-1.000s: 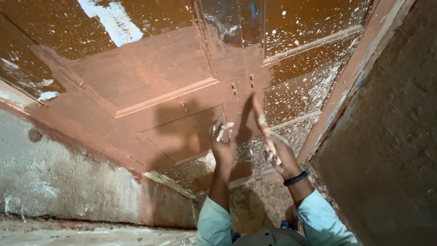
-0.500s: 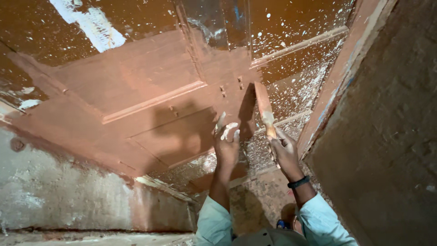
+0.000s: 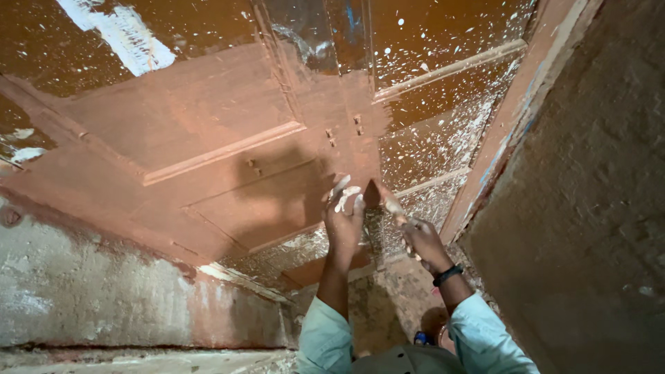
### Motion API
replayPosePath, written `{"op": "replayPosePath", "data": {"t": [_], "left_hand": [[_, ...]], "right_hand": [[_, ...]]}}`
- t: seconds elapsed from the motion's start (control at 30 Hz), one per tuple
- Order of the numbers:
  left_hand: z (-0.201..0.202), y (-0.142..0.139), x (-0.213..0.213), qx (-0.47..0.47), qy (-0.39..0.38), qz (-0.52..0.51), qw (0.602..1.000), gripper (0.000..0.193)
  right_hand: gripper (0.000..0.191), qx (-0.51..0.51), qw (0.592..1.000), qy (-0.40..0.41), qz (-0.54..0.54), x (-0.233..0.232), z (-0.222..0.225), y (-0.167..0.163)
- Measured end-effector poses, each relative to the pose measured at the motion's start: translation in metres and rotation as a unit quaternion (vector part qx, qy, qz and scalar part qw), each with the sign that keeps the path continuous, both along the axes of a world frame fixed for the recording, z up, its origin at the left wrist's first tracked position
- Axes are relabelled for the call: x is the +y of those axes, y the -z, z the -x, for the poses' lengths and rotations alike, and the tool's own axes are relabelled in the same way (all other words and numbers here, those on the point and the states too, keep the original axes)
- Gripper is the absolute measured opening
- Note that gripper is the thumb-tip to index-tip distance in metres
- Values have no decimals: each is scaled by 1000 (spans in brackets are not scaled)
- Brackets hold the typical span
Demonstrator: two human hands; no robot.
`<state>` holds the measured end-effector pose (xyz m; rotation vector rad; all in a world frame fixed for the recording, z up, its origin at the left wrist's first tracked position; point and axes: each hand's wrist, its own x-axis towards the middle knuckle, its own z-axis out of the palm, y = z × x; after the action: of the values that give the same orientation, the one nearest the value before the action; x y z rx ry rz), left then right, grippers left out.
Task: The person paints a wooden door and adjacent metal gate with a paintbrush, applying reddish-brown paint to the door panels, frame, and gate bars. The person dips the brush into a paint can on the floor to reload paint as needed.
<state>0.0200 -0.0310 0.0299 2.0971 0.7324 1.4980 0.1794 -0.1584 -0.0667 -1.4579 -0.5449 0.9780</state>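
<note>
Right hand [image 3: 424,241] holds paintbrush [image 3: 385,201] against brown door [image 3: 208,138]; left hand [image 3: 344,216] braces.

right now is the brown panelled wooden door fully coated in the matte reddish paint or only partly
Partly: matte reddish paint covers the brown panelled wooden door at left; the right panels remain glossy brown, white-spattered.

Rough plaster wall [image 3: 596,208] rt; dusty concrete floor [image 3: 377,305].

No packages, labels, signs or screens show anywhere in this view. No printed or lit surface of that kind shows on any part of it.
</note>
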Motion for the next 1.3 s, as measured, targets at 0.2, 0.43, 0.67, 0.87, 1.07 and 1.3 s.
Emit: {"op": "replayPosePath", "data": {"t": [0.2, 0.43, 0.67, 0.87, 1.07, 1.3], "left_hand": [[-2, -4, -1, -25, 10, 234, 972, 45], [-4, 13, 5, -1, 3, 34, 999, 25], [-7, 23, 10, 41, -5, 0, 999, 29], [-7, 19, 9, 54, 11, 9, 998, 29], [-5, 13, 6, 66, 9, 11, 998, 26], [-7, 14, 6, 68, 13, 12, 998, 25]], "right_hand": [[44, 63, 990, -11, -123, -9, -5, -53], [56, -71, 996, 15, -54, -3, -3, -41], [56, -97, 990, 8, 103, -5, 4, 8], [61, -125, 989, 8, 74, 0, -2, -4], [57, -44, 994, 39, -96, -8, -1, -40], [54, -86, 994, 62, 39, -1, 3, -32]]}}
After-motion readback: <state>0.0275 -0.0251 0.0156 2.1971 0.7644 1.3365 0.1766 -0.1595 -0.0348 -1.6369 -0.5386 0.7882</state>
